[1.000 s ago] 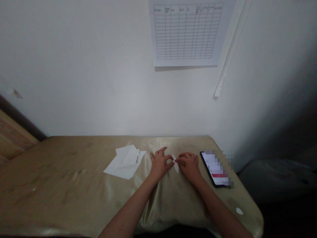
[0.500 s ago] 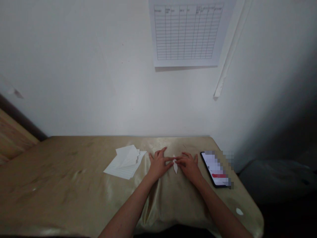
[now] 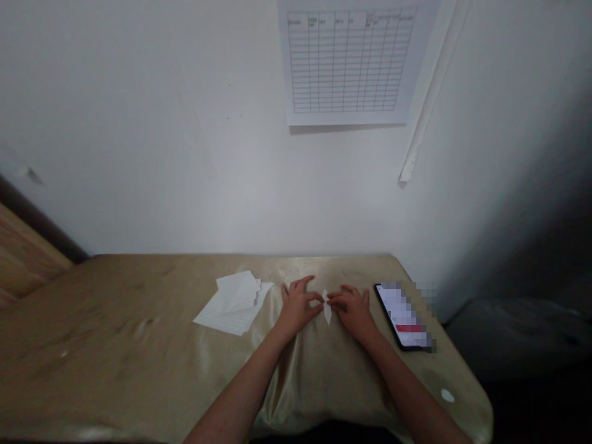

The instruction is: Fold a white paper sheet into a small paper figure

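Bare left hand (image 3: 296, 310): index finger drawn back from across small, narrow, pointed white paper piece (image 3: 328, 316) to its left side. Paper's near tip swung slightly left.

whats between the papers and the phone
In the head view, the left hand is nearer the papers, the right hand nearer the phone, with a small white slip at their fingertips, between the two hands.

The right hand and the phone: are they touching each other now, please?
Apart. The head view shows it: a strip of the tan tabletop is visible between the right hand and the dark left edge of the phone.
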Tool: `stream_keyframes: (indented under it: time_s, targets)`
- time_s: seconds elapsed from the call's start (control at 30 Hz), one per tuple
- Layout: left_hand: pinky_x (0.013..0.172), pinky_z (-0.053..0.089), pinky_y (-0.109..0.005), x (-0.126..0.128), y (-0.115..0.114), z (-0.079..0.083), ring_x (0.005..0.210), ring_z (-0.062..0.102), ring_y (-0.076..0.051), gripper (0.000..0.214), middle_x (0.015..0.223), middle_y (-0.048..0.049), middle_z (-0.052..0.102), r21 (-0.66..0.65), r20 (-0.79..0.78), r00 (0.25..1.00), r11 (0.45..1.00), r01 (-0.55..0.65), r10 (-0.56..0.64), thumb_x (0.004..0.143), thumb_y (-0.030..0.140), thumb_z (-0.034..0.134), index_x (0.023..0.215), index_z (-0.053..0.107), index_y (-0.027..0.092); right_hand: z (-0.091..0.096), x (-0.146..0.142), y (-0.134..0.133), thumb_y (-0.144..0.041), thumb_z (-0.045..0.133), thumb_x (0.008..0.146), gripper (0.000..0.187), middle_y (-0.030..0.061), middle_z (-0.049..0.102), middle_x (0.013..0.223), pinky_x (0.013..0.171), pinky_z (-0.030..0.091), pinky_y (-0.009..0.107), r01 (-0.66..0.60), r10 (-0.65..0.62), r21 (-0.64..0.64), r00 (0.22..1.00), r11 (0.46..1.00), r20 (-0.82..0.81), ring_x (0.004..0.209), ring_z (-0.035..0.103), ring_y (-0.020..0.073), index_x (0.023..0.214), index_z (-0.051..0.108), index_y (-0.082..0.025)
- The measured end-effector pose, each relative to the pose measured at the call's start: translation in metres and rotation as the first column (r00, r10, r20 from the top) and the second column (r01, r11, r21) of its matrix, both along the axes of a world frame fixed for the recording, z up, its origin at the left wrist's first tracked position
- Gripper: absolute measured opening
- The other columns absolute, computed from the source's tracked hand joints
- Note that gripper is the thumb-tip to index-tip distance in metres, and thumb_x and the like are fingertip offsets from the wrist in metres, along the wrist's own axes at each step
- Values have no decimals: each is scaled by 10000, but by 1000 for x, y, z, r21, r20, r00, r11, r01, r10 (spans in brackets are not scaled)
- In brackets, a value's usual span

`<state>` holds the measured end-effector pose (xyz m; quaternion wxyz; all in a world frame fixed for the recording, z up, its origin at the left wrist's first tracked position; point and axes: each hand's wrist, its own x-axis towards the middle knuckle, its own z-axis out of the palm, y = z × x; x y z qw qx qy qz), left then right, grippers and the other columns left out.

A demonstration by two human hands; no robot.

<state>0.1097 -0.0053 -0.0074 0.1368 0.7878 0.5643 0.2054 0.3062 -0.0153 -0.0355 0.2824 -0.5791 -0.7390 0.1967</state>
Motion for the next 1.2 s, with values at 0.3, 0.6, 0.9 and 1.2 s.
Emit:
stream_keyframes:
  time_s: [0.3, 0.6, 0.9, 1.2]
  targets:
    - [1166, 83, -772, 0, -3, 2, 1440, 366, -356, 250, 1568, -17, 453, -39, 16, 1000, 999, 9, -9, 781, 313, 801, 1020, 778, 381, 0, -1, 0, -202, 530, 901, 309, -2, 741, 1233, 1139, 4, 758, 11, -11, -6, 1000, 1000, -6, 1364, 475, 302, 1014, 771, -360]
    - [1177, 9, -766, -2, 0, -2, 1428, 380, -328, 165, 1543, -11, 490, 40, -10, 997, 996, 77, -77, 810, 328, 814, 965, 798, 384, -2, 0, 2, -207, 560, 898, 280, -6, 743, 1229, 1133, 23, 763, 19, -19, 2, 1000, 1000, 8, 1351, 492, 304, 1001, 769, -362]
    - [1171, -20, -779, 2, 0, -5, 1419, 381, -332, 137, 1543, 21, 500, 36, -17, 999, 999, 40, -39, 852, 343, 776, 974, 800, 400, 3, -2, -2, -235, 564, 899, 256, 12, 745, 1217, 1136, 40, 763, 18, -19, 9, 1000, 1000, 13, 1345, 501, 299, 1007, 765, -351]
    - [1172, 61, -770, 5, 3, -14, 1418, 366, -341, 109, 1565, 50, 472, 28, 35, 999, 999, -28, 27, 840, 355, 785, 930, 809, 413, 5, 0, -3, -283, 602, 885, 219, 10, 748, 1214, 1151, -11, 749, 4, -4, 21, 1000, 1000, -4, 1354, 493, 306, 1016, 766, -345]
